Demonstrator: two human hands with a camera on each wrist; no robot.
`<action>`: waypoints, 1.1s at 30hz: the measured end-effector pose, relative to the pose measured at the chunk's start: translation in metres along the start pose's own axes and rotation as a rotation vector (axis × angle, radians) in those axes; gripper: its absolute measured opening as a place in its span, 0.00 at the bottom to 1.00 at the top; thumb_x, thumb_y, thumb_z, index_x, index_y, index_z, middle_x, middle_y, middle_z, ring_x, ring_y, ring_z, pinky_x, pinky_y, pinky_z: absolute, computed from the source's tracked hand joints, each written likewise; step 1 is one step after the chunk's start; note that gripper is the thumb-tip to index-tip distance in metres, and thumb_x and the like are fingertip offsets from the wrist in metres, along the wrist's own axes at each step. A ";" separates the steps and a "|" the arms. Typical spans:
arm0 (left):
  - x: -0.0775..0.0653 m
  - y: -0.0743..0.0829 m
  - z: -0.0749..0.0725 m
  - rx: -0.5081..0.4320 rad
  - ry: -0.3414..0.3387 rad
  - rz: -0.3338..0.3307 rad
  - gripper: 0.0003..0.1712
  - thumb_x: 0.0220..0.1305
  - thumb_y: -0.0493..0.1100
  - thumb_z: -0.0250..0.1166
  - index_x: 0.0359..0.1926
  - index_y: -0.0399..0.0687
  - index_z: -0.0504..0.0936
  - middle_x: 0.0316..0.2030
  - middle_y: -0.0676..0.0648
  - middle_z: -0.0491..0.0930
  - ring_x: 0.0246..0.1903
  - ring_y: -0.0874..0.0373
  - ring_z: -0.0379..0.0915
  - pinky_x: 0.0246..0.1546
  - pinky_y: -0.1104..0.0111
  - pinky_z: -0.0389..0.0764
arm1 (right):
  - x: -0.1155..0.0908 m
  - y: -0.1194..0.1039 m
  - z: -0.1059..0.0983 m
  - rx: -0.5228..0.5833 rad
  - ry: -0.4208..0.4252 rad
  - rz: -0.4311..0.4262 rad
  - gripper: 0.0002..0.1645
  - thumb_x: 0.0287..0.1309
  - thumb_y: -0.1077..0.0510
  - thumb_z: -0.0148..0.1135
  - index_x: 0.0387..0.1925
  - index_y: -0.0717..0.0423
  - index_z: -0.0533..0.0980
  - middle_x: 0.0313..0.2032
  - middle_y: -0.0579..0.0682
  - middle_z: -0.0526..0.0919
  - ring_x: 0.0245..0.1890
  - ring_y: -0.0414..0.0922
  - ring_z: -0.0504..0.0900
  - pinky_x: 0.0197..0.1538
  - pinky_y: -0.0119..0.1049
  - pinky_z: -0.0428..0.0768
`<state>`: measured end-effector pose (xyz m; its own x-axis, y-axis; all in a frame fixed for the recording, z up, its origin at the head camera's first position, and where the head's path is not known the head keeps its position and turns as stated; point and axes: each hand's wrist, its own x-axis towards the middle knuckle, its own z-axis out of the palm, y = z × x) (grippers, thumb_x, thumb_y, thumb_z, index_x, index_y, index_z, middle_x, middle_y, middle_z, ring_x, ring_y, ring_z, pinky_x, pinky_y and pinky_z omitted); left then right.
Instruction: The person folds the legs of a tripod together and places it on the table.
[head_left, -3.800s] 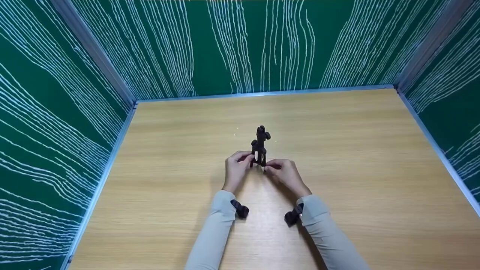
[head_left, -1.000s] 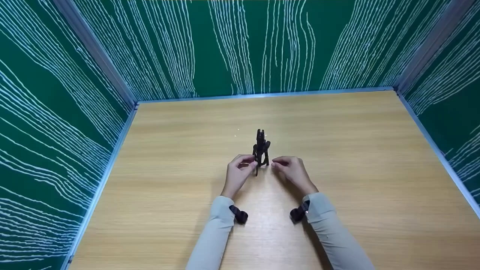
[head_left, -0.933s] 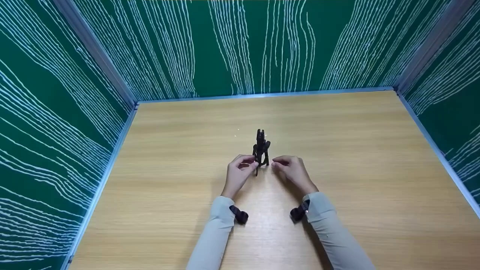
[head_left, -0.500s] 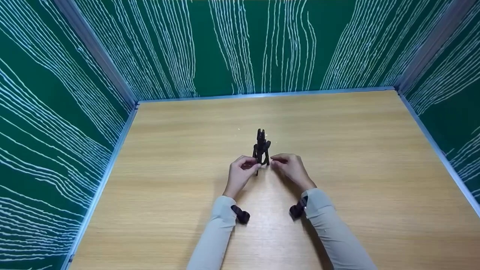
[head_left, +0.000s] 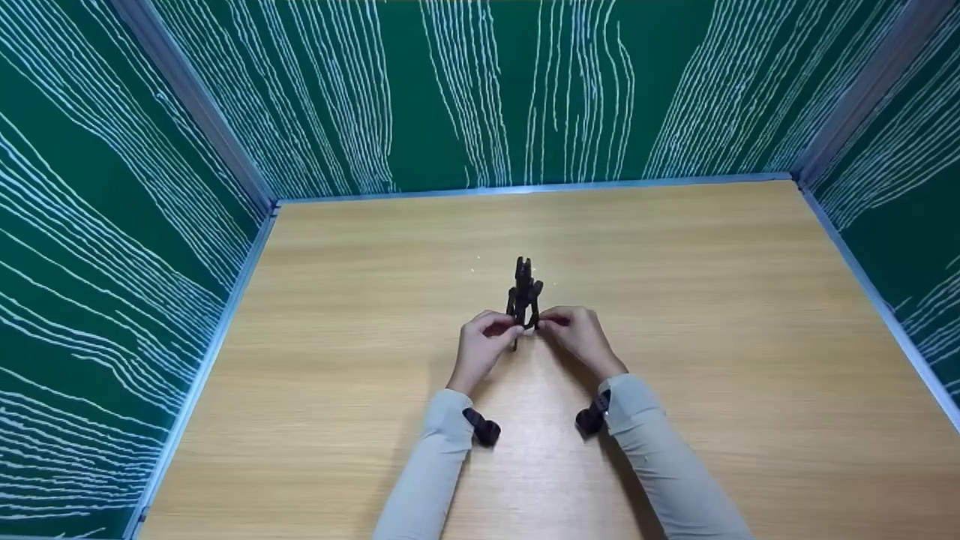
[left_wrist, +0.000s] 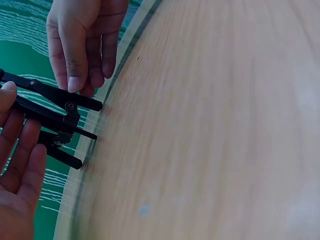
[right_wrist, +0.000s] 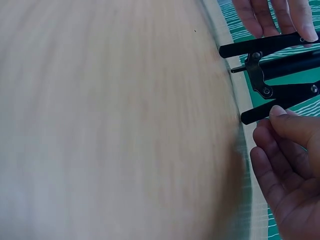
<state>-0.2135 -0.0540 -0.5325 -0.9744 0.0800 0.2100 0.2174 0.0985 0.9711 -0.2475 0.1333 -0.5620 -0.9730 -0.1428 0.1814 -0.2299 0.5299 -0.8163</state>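
Observation:
A small black tripod [head_left: 523, 289] stands on its spread legs near the middle of the table in the head view. From the left, my left hand [head_left: 484, 345] pinches one of its legs between thumb and fingers. On the opposite side, my right hand [head_left: 581, 337] has thumb and fingertips at another leg, low down. The right wrist view shows that thumb laid on the lower leg [right_wrist: 257, 111], with the fingers behind it. Metal braces [left_wrist: 70, 115] join the legs to a central post in the left wrist view. The tripod's top is cut off in both wrist views.
The light wooden table [head_left: 360, 450] is bordered by green panels [head_left: 420, 97] with white wavy lines, at the back and both sides. A few tiny pale specks [head_left: 474, 262] lie beyond the tripod. Both wrists wear black cameras [head_left: 484, 431].
Since the oldest frame the tripod has turned and its head looks narrower. The right hand, apart from it a second ago, has come left onto a leg. The left hand kept its hold.

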 end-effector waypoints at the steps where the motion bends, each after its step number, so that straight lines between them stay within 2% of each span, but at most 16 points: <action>1: 0.000 0.000 0.000 0.004 0.000 0.001 0.10 0.54 0.31 0.70 0.36 0.27 0.83 0.35 0.36 0.82 0.32 0.65 0.76 0.36 0.77 0.81 | 0.000 0.000 0.000 -0.003 0.002 -0.004 0.07 0.54 0.65 0.67 0.36 0.62 0.85 0.37 0.58 0.88 0.43 0.55 0.85 0.52 0.48 0.81; 12: -0.001 0.002 0.000 0.030 0.008 0.008 0.09 0.53 0.31 0.71 0.36 0.29 0.84 0.35 0.36 0.83 0.34 0.63 0.77 0.39 0.75 0.82 | -0.001 -0.001 0.002 0.002 -0.008 0.033 0.08 0.54 0.66 0.66 0.38 0.61 0.84 0.38 0.59 0.87 0.43 0.56 0.85 0.53 0.48 0.81; 22: 0.000 0.003 0.002 0.038 0.029 0.004 0.09 0.52 0.30 0.71 0.35 0.29 0.85 0.35 0.37 0.84 0.35 0.61 0.77 0.41 0.74 0.81 | -0.003 -0.003 0.003 -0.007 0.018 0.052 0.09 0.55 0.64 0.66 0.39 0.62 0.84 0.40 0.60 0.87 0.44 0.56 0.85 0.53 0.47 0.80; 26: 0.001 0.001 0.002 0.048 0.030 0.020 0.09 0.52 0.30 0.70 0.35 0.28 0.84 0.35 0.36 0.84 0.36 0.61 0.77 0.41 0.75 0.80 | -0.004 -0.004 0.004 -0.019 0.030 0.032 0.09 0.54 0.64 0.67 0.39 0.63 0.84 0.40 0.61 0.86 0.44 0.57 0.85 0.53 0.48 0.81; 33: 0.010 -0.031 0.007 0.045 0.055 0.028 0.09 0.52 0.32 0.71 0.35 0.31 0.85 0.36 0.36 0.84 0.36 0.63 0.76 0.40 0.76 0.79 | -0.006 -0.004 0.003 -0.012 0.063 -0.027 0.07 0.54 0.65 0.68 0.36 0.63 0.85 0.37 0.61 0.87 0.42 0.56 0.86 0.50 0.48 0.82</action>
<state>-0.2297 -0.0498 -0.5616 -0.9692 0.0293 0.2446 0.2462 0.1412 0.9589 -0.2403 0.1295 -0.5620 -0.9657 -0.1044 0.2379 -0.2561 0.5367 -0.8040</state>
